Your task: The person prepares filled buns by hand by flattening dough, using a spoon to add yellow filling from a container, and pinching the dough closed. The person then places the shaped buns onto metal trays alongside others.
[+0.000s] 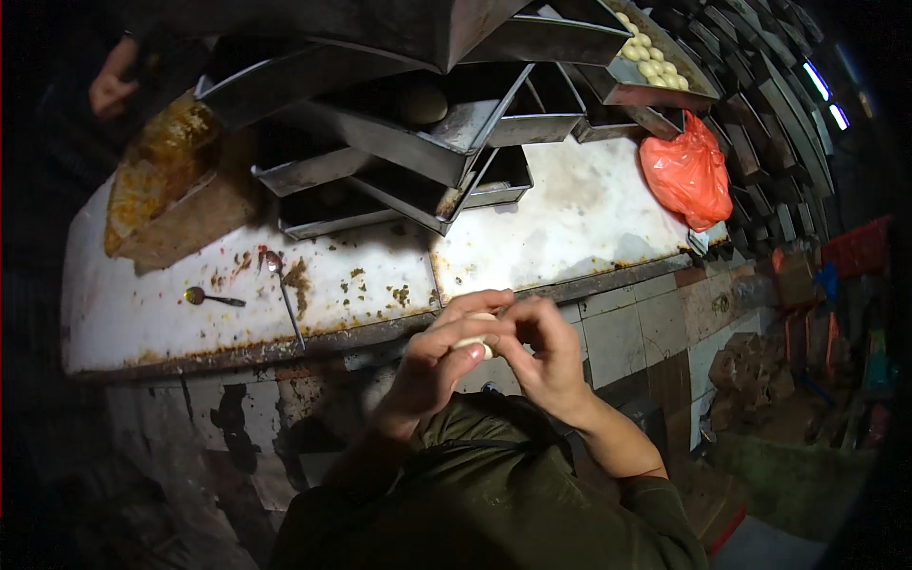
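A small piece of pale dough [478, 346] is held between my two hands, in front of the table's near edge. My left hand [429, 361] is closed around it from the left, thumb against its near side. On the other side, my right hand [546, 359] pinches at the dough with curled fingers. Much of the dough is hidden behind the fingers.
Stacked metal trays [399, 133] cover the table's far middle. Pale dough balls [655, 68] fill a tray at far right, near a red plastic bag [686, 176]. Leftward are a messy tub [185, 223], two spoons [287, 299] and another person's hand [111, 93].
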The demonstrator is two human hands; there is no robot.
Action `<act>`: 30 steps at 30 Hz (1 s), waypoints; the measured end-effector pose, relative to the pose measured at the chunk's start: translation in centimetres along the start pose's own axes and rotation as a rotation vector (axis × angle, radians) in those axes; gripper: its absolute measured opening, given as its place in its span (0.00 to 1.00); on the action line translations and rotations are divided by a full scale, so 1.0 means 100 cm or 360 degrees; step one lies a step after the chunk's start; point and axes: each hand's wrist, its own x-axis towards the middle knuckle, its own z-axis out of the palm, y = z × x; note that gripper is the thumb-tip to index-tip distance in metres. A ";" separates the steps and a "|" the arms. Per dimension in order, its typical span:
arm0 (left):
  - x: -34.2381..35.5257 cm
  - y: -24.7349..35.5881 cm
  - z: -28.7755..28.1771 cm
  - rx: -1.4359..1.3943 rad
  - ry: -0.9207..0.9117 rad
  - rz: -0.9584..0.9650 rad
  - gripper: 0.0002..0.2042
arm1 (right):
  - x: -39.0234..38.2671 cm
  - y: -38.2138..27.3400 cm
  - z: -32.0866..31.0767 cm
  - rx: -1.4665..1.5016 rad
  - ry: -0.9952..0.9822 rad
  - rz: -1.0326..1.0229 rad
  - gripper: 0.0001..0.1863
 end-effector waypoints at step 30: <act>0.105 -0.086 0.155 -0.0388 0.0797 0.0005 0.15 | 0.037 0.029 -0.187 -0.0458 -0.0082 -0.1200 0.09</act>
